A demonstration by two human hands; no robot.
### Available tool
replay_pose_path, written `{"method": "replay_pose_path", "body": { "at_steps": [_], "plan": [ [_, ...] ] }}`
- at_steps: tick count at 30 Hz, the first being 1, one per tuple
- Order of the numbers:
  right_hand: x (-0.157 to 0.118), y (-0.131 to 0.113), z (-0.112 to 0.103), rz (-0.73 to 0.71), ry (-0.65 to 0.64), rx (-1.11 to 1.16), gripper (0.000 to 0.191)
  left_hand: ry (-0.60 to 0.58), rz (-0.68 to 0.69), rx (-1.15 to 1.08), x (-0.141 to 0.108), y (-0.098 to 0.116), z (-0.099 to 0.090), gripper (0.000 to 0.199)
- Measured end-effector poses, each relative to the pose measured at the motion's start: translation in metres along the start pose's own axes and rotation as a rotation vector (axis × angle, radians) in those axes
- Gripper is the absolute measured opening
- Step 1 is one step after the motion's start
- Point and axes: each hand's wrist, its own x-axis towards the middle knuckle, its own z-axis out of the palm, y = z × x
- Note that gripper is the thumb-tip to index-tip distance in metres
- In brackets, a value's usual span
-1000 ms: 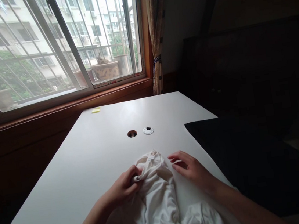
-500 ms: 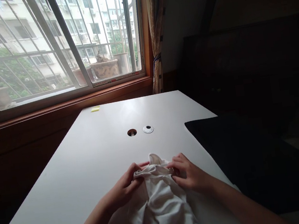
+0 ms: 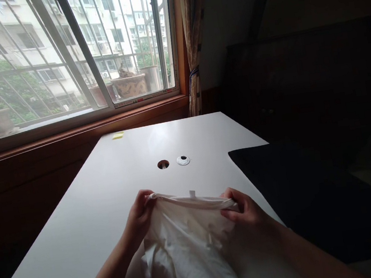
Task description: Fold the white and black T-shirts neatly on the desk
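Observation:
A white cloth (image 3: 186,240) is stretched between my two hands near the front of the white table (image 3: 86,194). My left hand (image 3: 142,214) is closed on its upper left corner, fingers pinching the edge. My right hand (image 3: 243,206) grips the upper right end of the same edge, where the fabric is folded over. A small white tag (image 3: 192,193) sticks up from the middle of this edge. Below the hands the cloth hangs in loose folds, partly blurred, down to the bottom of the view.
Past the cloth, a round hole (image 3: 163,164) and a white ring-shaped cover (image 3: 183,160) sit in the tabletop. A yellow note (image 3: 118,135) lies at the far left edge. Dark fabric (image 3: 296,188) covers the right side. A barred window (image 3: 90,51) and a curtain (image 3: 193,46) stand behind.
My hands have moved apart, the left one to the left and upward, the right one to the right. The bunched cloth is now spread, its top edge pulled out between them.

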Motion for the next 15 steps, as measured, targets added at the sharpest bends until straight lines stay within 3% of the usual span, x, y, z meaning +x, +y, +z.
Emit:
{"method": "replay_pose_path", "body": {
  "at_steps": [5, 10, 12, 15],
  "plan": [
    [-0.003, -0.01, -0.007, 0.026, 0.02, 0.063, 0.032, 0.121, 0.027, 0.111, 0.007, 0.001, -0.025, 0.023],
    [-0.002, -0.014, -0.012, 0.014, 0.022, 0.068, 0.056, 0.171, -0.011, 0.211, 0.013, -0.003, -0.042, 0.029],
    [0.0, -0.012, -0.016, -0.002, 0.089, 0.021, 0.053, 0.162, -0.028, 0.236, 0.015, -0.007, -0.045, 0.032],
    [0.006, -0.006, -0.023, -0.054, 0.317, -0.034, 0.046, 0.133, -0.035, 0.259, 0.017, -0.011, -0.046, 0.035]
  ]
}}
